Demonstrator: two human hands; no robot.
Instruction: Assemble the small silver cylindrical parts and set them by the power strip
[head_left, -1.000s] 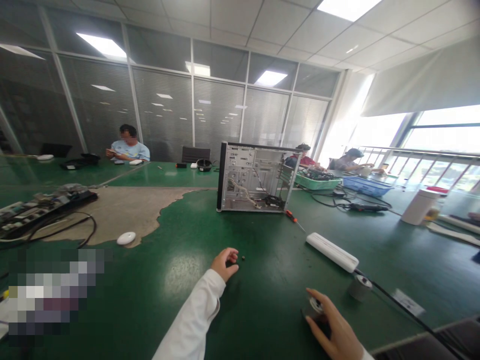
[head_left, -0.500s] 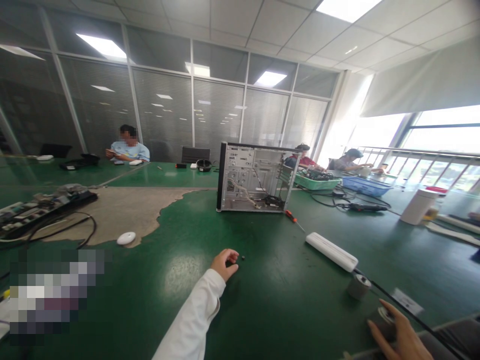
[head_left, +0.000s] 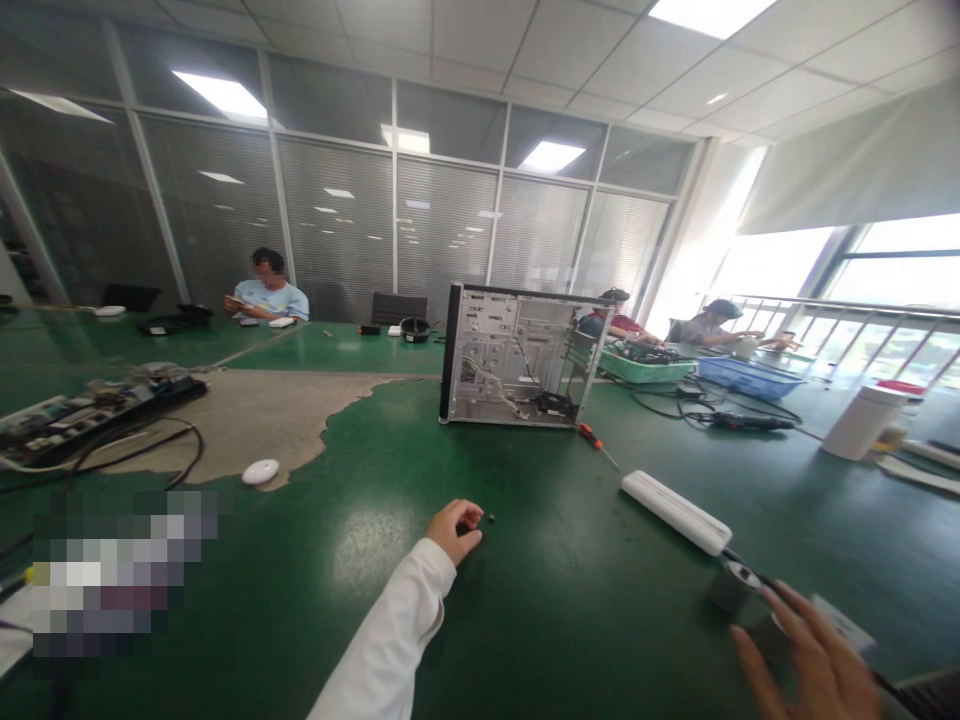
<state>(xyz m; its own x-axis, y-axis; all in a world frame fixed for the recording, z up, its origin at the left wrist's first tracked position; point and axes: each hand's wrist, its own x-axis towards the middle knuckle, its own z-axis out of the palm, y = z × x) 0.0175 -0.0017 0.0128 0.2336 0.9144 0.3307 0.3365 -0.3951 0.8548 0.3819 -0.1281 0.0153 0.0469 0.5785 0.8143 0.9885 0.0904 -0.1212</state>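
Observation:
My left hand [head_left: 455, 532] rests low over the green table, fingers loosely curled and a gap between thumb and forefinger. Just right of its fingertips lies a tiny dark metal part [head_left: 491, 518], too small to name. At the lower right, my right hand [head_left: 821, 655] has thumb and fingers around a grey metal cylinder [head_left: 774, 632], mostly hidden behind the fingers. A second grey metal cylinder [head_left: 735, 588] stands close beside it. Farther off is an opened computer case [head_left: 517, 360], upright, with cables inside. An orange-handled screwdriver [head_left: 590, 436] lies at its lower right corner.
A white power strip [head_left: 675, 512] lies right of centre, its black cable running past the cylinders. Green [head_left: 649, 370] and blue [head_left: 746, 378] baskets stand at the back right. A white round object [head_left: 260, 472] and a circuit assembly [head_left: 97, 410] are at left. Other people sit farther away.
My right hand has moved forward with the cylinder, closer to the other one. My left hand stays beside the tiny part. The whole view has shifted slightly.

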